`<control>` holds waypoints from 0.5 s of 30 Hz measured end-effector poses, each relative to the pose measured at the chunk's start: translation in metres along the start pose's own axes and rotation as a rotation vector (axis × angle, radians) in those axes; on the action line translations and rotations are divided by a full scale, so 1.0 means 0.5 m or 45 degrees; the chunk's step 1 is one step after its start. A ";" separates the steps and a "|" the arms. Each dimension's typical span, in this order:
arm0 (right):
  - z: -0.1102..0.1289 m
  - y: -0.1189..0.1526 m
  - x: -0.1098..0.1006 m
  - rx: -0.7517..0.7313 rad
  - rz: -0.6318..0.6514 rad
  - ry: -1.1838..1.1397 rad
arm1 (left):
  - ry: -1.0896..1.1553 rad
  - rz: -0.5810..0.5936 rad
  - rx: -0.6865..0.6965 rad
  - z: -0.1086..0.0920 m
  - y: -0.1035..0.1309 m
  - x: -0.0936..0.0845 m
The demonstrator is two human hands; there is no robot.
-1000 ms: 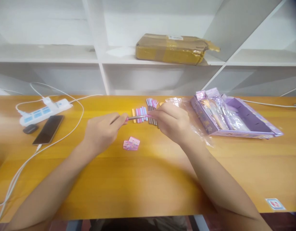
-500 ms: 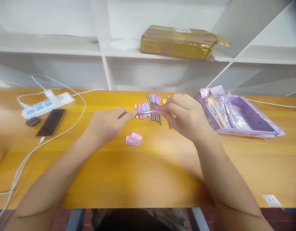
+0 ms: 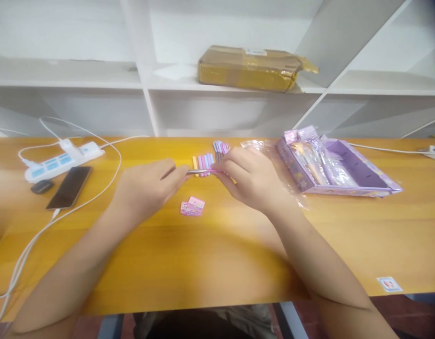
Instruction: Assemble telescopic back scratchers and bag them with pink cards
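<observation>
My left hand (image 3: 144,186) pinches the metal end of a small rod with a pink part, which looks like a back scratcher (image 3: 199,172). At its pink end, the fingertips of my right hand (image 3: 250,181) are closed, and they hide the tip. The rod lies level between both hands, above the table. Just behind it is a row of yellow, pink, purple and blue handles (image 3: 203,162). Several claw-shaped scratcher heads (image 3: 220,147) on metal rods lie beside them, partly covered by my right hand. Two small pink cards (image 3: 192,206) lie nearer to me.
On the right stands a purple box (image 3: 344,189) with bagged items; clear plastic wrap (image 3: 259,145) lies beside it. A power strip (image 3: 63,162), phone (image 3: 69,187) and white cables are on the left. A taped carton (image 3: 250,69) sits on the shelf behind.
The view has shifted slightly, and most things appear a little further left. Both hands keep hold of the back scratcher. Plastic wrap behind my right hand now shows more clearly.
</observation>
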State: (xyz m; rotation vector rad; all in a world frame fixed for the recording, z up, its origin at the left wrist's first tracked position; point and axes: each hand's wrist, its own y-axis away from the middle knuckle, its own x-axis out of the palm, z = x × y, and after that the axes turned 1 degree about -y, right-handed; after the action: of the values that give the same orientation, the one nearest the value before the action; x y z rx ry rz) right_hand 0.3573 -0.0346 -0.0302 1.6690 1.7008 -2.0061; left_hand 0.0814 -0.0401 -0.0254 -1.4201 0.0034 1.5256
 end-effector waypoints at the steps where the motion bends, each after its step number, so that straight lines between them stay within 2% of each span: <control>1: 0.002 -0.001 -0.001 -0.002 -0.002 0.012 | 0.002 -0.007 0.011 0.000 -0.001 -0.002; 10: 0.012 0.001 0.006 0.017 0.016 0.110 | -0.111 0.017 -0.015 -0.027 -0.004 -0.006; 15: 0.016 0.000 0.005 0.043 0.003 0.060 | -0.084 0.081 -0.027 -0.028 -0.006 -0.003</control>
State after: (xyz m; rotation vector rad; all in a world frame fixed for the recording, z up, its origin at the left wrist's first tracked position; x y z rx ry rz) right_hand 0.3509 -0.0389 -0.0331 1.7412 1.6877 -2.0217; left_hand 0.0932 -0.0479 -0.0266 -1.3975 -0.0083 1.6287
